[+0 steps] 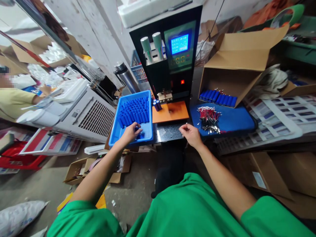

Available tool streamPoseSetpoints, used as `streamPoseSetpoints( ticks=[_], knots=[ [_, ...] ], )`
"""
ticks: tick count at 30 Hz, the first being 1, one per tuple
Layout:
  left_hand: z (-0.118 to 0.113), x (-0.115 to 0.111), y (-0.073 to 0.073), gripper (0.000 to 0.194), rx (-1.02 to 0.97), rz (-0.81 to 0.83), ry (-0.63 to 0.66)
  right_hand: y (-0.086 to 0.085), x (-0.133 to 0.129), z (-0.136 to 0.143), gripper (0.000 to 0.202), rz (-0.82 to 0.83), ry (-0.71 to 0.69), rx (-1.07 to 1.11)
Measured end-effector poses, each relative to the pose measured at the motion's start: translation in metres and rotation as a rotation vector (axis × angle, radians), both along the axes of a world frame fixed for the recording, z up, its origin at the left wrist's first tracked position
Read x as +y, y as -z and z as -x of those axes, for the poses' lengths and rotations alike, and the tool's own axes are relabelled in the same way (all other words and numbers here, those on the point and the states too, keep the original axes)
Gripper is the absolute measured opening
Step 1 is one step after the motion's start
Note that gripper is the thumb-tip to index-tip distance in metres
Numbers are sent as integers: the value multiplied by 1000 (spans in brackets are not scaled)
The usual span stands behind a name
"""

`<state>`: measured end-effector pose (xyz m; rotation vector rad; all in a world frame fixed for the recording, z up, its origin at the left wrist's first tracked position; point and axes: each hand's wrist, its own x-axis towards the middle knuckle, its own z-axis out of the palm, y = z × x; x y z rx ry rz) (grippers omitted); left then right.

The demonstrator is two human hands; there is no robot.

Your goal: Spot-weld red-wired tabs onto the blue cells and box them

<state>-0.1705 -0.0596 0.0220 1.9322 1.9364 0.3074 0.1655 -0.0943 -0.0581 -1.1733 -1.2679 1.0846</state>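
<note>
My left hand (132, 132) is inside the near end of the blue plastic tray (112, 137), its fingers curled round a dark blue battery cell (137, 128) that is mostly hidden. Rows of upright blue battery cells (135, 110) fill the far part of that tray. Over the dark table edge, my right hand (191, 134) is pinched closed; a small pale tip shows at its fingertips, too small to name. Between and beyond both hands stands a spot welder (170, 75) with a lit screen. Two blue cells (157, 105) stand on its orange plate (172, 112), near the electrodes.
Right of the welder, a bundle of red and black wire leads (209, 120) lies on a blue pad (232, 120). Behind it, an open cardboard box (234, 62) holds blue cells. A steel flask (127, 77) stands behind the tray. At far left, another person's arm (37, 98) is visible.
</note>
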Motion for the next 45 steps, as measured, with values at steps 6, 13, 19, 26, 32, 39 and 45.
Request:
streamPoseSetpoints(
  ticks=[6, 13, 19, 26, 32, 39, 45],
  knots=[
    [1, -10, -7, 22, -414, 86, -264, 1, -1, 0, 28, -5, 7, 0],
    [-7, -8, -12, 28, -875, -24, -441, 2, -1, 0, 30, -10, 8, -1],
    [-25, -1, -13, 20, -1212, -9, -648, 0, -1, 2, 30, -18, 8, 2],
    [-47, 3, -19, 34, -1403, 83, -777, 3, -2, 2, 31, -25, 11, -15],
    [-55, 5, -20, 43, -1300, -35, -714, 3, -1, 2, 29, -31, 16, -14],
    [-70, 42, -38, 44, -496, -437, -362, 7, 0, 3, 33, -20, 17, -19],
    [-77, 77, -44, 31, -107, -515, -194, 4, 0, 4, 31, -19, 11, -15]
  ],
)
